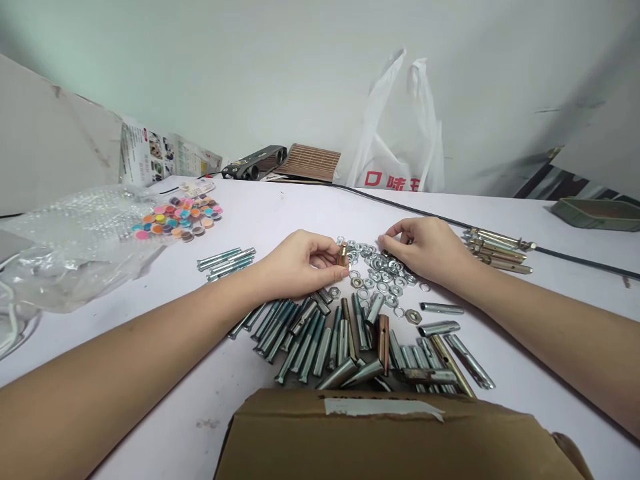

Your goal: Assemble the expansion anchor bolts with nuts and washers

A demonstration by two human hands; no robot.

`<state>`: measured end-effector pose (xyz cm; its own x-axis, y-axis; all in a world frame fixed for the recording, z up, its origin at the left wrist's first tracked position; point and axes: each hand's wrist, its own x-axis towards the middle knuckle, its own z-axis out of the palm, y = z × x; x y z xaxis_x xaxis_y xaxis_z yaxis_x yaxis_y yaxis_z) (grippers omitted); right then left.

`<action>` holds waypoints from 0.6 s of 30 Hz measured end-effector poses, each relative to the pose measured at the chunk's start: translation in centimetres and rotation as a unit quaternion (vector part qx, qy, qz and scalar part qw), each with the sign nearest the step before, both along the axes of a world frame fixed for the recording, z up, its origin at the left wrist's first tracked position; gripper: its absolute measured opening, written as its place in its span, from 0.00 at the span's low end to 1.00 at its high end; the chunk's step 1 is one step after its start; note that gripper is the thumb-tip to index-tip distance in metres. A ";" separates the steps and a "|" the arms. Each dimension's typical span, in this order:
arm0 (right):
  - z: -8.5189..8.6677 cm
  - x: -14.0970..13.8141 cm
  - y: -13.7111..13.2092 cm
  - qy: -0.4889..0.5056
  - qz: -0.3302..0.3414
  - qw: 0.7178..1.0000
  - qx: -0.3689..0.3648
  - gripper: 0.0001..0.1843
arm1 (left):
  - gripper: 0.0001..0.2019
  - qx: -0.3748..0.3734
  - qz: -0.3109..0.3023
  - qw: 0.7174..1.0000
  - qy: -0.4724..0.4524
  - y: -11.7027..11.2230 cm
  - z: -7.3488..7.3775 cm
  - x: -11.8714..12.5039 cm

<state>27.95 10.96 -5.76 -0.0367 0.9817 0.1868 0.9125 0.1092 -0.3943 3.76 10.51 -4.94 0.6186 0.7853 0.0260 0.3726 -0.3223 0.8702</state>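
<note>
My left hand (305,263) is closed around a gold-coloured expansion bolt (343,254), its end sticking up between thumb and fingers. Beside a pile of silver washers and nuts (384,270), my right hand (423,247) has thumb and forefinger pressed together at the pile's far right edge; whatever they pinch is hidden. Loose bolts with flared ends (280,330) and metal sleeves (427,360) lie nearer me, below both hands. Past my right wrist rests a group of assembled expansion bolts (500,252). Several more bolts (227,261) lie left of my left hand.
An open cardboard box (380,440) stands at the front edge of the view. Coloured discs (183,217) and clear plastic wrap (85,233) lie left. A black cable (400,208) crosses the back; a white bag (395,147) and green tray (595,213) stand beyond.
</note>
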 end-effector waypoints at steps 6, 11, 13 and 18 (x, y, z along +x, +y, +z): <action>0.1 -0.2 -0.5 0.014 0.002 0.999 0.034 0.18 | 0.08 -0.009 -0.024 1.000 0.006 0.2 -0.1 -0.3; 0.2 -0.7 -1.1 0.041 0.055 0.997 0.041 0.18 | 0.08 -0.004 -0.026 0.999 0.021 0.2 0.0 -0.3; 0.2 -0.8 -1.3 0.016 0.082 0.996 0.017 0.18 | 0.08 -0.003 -0.030 0.999 0.028 0.2 0.1 -0.4; 0.9 -1.2 -1.2 0.002 0.103 0.995 -0.003 0.19 | 0.08 0.002 -0.035 0.997 0.063 0.7 0.3 -1.2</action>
<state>26.79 9.73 -4.86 -0.2360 0.9547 0.1810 0.8697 0.2906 -0.3989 2.52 11.19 -4.63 0.6701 0.7404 -0.0521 0.4560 -0.3553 0.8160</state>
